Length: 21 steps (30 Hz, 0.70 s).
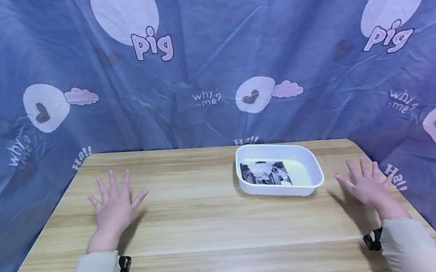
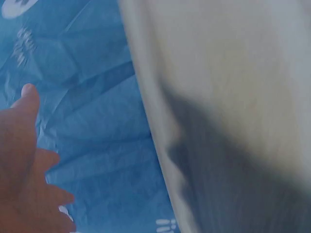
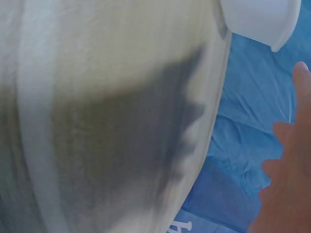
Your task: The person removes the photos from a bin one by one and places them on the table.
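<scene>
Cream sleeves nearest, both forearms over pale wooden table. Left hand flat, fingers spread apart, gripping nothing, well apart to the left of white oblong plastic tray. Right hand likewise splayed and holding nothing, just beside tray's right end, not touching. Black-and-white printed photo card lying flat inside tray, toward its left half. Blue cartoon-print cloth hanging behind tray.

Bright even light, soft hand shadows, wide-angle edge bending, blurred wrist views
</scene>
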Tool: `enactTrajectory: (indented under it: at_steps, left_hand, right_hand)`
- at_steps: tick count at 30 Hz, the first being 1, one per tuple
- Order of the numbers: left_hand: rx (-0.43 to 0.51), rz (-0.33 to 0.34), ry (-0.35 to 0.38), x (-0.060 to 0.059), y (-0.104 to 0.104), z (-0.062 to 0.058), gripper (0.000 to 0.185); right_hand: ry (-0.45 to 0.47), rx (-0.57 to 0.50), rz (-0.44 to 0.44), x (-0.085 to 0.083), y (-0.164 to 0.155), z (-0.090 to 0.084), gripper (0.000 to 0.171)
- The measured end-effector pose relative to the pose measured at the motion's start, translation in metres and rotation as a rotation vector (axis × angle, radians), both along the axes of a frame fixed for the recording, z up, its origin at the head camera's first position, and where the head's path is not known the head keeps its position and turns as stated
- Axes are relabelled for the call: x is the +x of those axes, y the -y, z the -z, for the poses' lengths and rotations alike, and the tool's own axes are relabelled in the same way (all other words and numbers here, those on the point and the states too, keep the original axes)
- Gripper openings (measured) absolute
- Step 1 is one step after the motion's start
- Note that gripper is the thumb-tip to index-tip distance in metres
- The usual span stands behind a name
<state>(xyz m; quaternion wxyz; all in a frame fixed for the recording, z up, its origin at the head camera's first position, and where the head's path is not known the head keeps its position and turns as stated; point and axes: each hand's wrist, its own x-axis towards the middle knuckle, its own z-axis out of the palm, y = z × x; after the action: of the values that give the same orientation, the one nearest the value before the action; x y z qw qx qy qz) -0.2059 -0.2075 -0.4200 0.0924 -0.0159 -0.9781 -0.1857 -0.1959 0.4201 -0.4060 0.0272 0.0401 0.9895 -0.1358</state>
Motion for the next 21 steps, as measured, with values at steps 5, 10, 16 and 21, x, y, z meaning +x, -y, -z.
enactTrajectory:
  at_steps: [5,10,16,21]
  left_hand:
    - [-0.001,0.013,0.017,-0.002,-0.007,-0.002,0.087]
    - [0.001,0.016,0.046,-0.005,-0.011,-0.007,0.087]
    - [0.066,0.066,0.093,-0.019,-0.031,-0.015,0.090]
    - [0.183,0.118,0.121,-0.037,-0.072,-0.013,0.088]
  right_hand:
    - [0.007,-0.025,0.003,0.000,0.000,0.001,0.085]
    - [-0.021,0.005,0.004,0.001,-0.003,-0.002,0.084]
    - [-0.040,-0.052,-0.017,-0.006,0.005,-0.012,0.083]
    - [-0.040,-0.153,-0.034,-0.020,0.022,-0.015,0.085]
